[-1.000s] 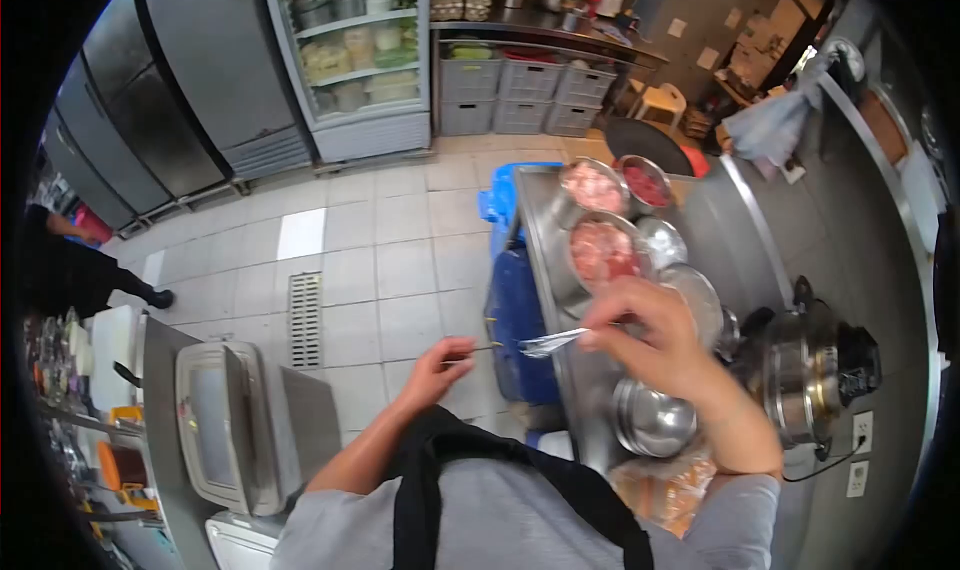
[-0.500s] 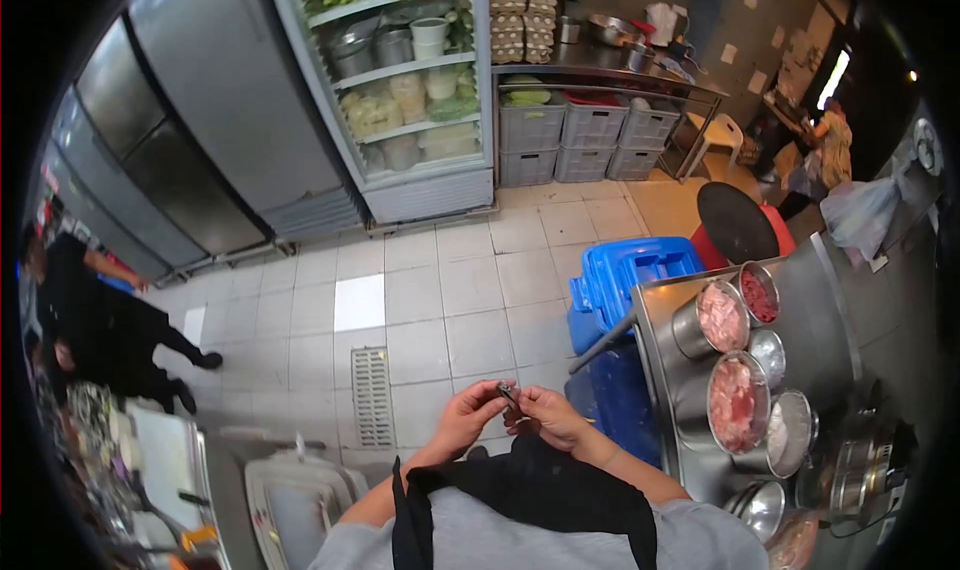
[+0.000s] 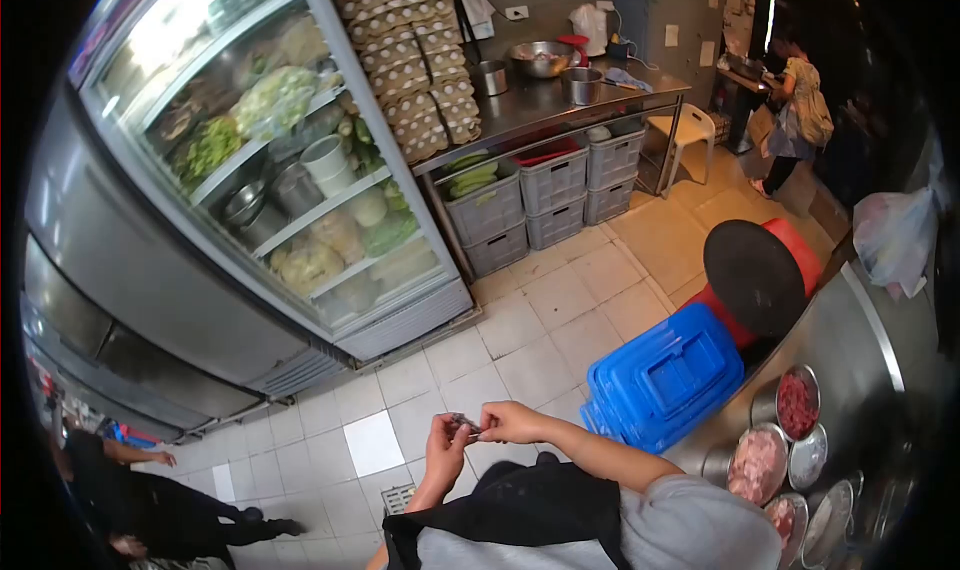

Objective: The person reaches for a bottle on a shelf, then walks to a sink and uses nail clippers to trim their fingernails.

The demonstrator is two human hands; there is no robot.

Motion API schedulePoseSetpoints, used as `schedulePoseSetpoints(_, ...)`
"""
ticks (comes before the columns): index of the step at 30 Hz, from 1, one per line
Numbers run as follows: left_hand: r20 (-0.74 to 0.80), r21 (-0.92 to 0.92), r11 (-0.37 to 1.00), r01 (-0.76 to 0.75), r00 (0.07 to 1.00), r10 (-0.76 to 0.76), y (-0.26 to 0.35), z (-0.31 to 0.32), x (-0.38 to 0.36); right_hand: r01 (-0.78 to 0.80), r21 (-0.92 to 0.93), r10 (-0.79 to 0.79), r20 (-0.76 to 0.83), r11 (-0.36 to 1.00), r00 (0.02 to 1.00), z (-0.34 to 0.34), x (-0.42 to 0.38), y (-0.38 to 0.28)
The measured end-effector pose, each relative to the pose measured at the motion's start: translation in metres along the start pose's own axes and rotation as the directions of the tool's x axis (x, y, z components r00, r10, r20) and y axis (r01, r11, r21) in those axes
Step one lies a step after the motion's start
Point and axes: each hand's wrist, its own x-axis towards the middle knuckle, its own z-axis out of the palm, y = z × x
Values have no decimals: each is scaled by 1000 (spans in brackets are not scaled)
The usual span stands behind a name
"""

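Both hands are raised in front of my chest, close together. My left hand (image 3: 445, 448) pinches one side of a small dark, shiny object (image 3: 465, 426), too small to make out. The fingers of my right hand (image 3: 507, 423) are closed on its other side. A black apron (image 3: 540, 505) over a grey shirt shows below the hands. Tiled floor lies beneath them.
A glass-door fridge (image 3: 290, 170) with vegetables stands front left. Egg trays (image 3: 410, 65), a steel table (image 3: 560, 100) and grey crates (image 3: 553, 183) are ahead. Right are a blue bin (image 3: 665, 375) and meat pots (image 3: 757, 462). One person (image 3: 150, 495) is at left, another (image 3: 800, 105) far right.
The view has turned and tilted, so the fridge looks larger and the blue bin sits lower. My hands have shifted left in view, still together on the small object.
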Motion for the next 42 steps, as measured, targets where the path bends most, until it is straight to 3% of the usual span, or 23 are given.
schedulePoseSetpoints(4,-39,201,980,-2,999,10,15,2,86,7,-115,-1,59,993,998,-79,63,-12)
schedulePoseSetpoints(6,22,355,935,9,1000,-18,19,5,138,101,-463,-127,-26,881,992,-128,91,-10)
schedulePoseSetpoints(7,122,414,910,-18,992,-36,24,10,171,118,-620,-197,-60,775,979,-154,105,-8)
schedulePoseSetpoints(9,319,539,839,-74,940,-122,40,16,228,141,-755,-262,-43,640,964,-201,126,-10)
schedulePoseSetpoints(10,393,510,855,-91,909,-138,38,20,265,134,-824,-294,-41,551,955,-233,135,-17)
schedulePoseSetpoints(11,496,585,772,-249,863,-98,53,30,299,126,-825,-280,-41,552,959,-261,139,-24)
schedulePoseSetpoints(13,619,540,815,-212,756,-213,91,59,362,99,-819,-238,-47,566,970,-309,141,-29)
schedulePoseSetpoints(17,814,367,877,-312,563,-140,118,143,469,-206,-464,58,-314,862,948,-394,123,-26)
schedulePoseSetpoints(19,895,256,799,-543,446,17,131,200,513,-102,4,96,-372,995,923,-421,107,2)
schedulePoseSetpoints(21,952,126,869,-479,304,30,137,264,547,130,473,96,-424,871,900,-437,98,36)
schedulePoseSetpoints(23,974,43,824,-565,208,92,151,328,572,275,706,194,-507,653,840,-462,87,44)
schedulePoseSetpoints(24,981,-2,826,-564,160,111,150,358,588,399,715,174,-583,574,794,-479,86,62)
schedulePoseSetpoints(27,982,-27,882,-470,151,110,153,441,629,484,673,232,-688,560,688,-554,64,73)
schedulePoseSetpoints(28,976,-36,899,-436,179,125,153,465,642,517,625,180,-722,585,668,-581,55,80)
schedulePoseSetpoints(31,981,-34,909,-416,158,109,183,534,671,589,640,164,-733,493,660,-659,34,72)
schedulePoseSetpoints(35,968,-39,873,-486,197,153,198,613,721,525,619,243,-750,584,615,-750,27,78)
schedulePoseSetpoints(37,933,19,893,-449,330,145,200,650,744,516,605,241,-758,606,606,-799,25,89)
schedulePoseSetpoints(39,914,-15,897,-442,357,191,193,690,772,509,589,195,-752,628,630,-857,18,108)
schedulePoseSetpoints(42,916,47,902,-430,378,132,192,764,810,486,571,194,-756,661,625,-942,-5,118)
